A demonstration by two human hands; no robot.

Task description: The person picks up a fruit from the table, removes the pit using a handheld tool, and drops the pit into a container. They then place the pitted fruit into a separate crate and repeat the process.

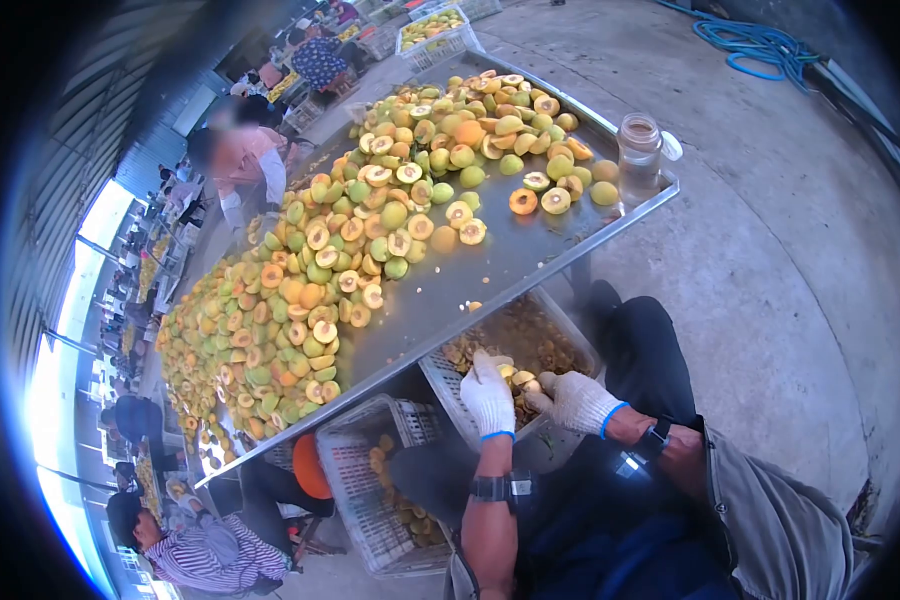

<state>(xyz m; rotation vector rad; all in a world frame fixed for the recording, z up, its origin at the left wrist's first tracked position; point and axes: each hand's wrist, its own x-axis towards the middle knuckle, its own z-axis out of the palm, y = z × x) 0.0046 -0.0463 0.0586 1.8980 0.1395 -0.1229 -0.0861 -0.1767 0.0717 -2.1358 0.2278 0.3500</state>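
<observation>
1. L hand (488,395), in a white knit glove w/ blue cuff, is over the near crate (444,388), fingers bent down beside the pale fruit pieces (522,378). Dark band on that wrist.
2. R hand (578,402), same type of glove, is on the other side of those pieces, its fingertips pointing in toward them. Dark watch (658,434) on that wrist.
3. Grip: can't tell for either hand if it's closed on a piece or loose; gloves & blur hide the contact.
4. Pale fruit pieces are btwn the 2 hands, above the near crate, which has brownish bits (545,335) in it.
5. Metal table (440,300) w/ raised rim, just past the hands, tilted in view. Big pile of apricot halves (320,275), orange, yellow & green, many cut side up w/ brown centers; a few lie apart nr the R end.
6. Clear jar (639,165) w/ liquid at the table's R corner, white lid (672,147) beside it.
7. 2nd crate (355,490), L of the near crate, has more fruit in it, partly behind the knee.
8. Co-worker in striped top (220,552) at lower L; another in pink top (242,160) across the table, arms toward the pile.
9. Blue hose (760,45) coiled on the floor, upper R; fruit-filled crate (435,42) past the table's far end.
</observation>
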